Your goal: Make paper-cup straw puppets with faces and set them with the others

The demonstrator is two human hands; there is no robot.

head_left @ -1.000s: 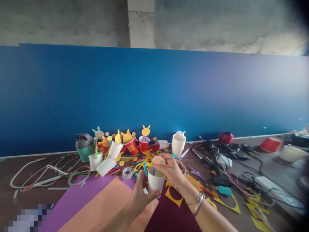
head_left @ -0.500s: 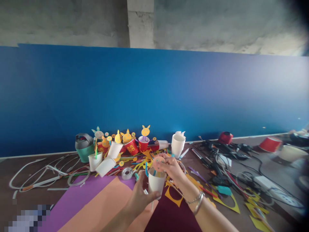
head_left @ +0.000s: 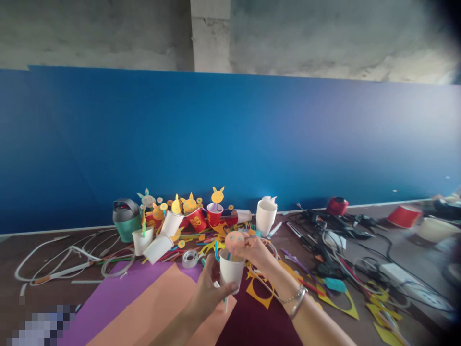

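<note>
My left hand (head_left: 212, 283) is wrapped round a white paper cup (head_left: 231, 271), its thumb across the front. A blue curled strip (head_left: 216, 251) stands at the cup's left rim. Over the mouth of the cup, my right hand (head_left: 256, 252) pinches a round pink paper face (head_left: 236, 241) with drawn eyes. A thin stem seems to run from the face down into the cup; its lower end is hidden. Purple paper (head_left: 115, 288), orange paper (head_left: 154, 302) and dark maroon paper (head_left: 259, 317) lie beneath my hands.
Behind stand paper cups with yellow animal faces (head_left: 217, 196), a white cup (head_left: 266, 218) and a green-grey container (head_left: 127, 221). A tape roll (head_left: 189, 259) lies left of my hands. Yellow cut-outs (head_left: 260, 292), black cables (head_left: 324, 254) and a power strip (head_left: 414, 286) cover the right.
The pink face has shifted slightly left and tipped more upright above the cup. My right-hand fingers have moved from across its front to its lower right edge.
</note>
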